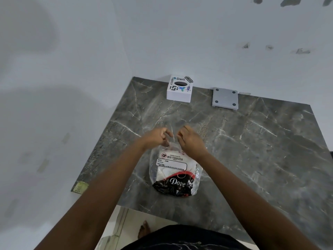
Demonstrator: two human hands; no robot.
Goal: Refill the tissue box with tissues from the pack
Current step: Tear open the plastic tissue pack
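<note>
A clear plastic tissue pack (175,171) printed "BIG TISSUES" and "Dove" lies on the grey marble counter (252,145) in front of me. Both hands pinch the thin plastic at the pack's far end. My left hand (157,137) grips the plastic on the left, my right hand (191,139) grips it on the right, close together. The white tissue box (179,89), covered in stickers and with a dark oval slot on top, stands at the back of the counter against the wall, apart from my hands.
A grey square plate (225,99) with corner dots, the box's bottom lid perhaps, lies right of the tissue box. The wall borders the counter at back and left. A yellow sticker (81,186) marks the counter's near-left corner. A bare foot (144,231) shows on the floor below.
</note>
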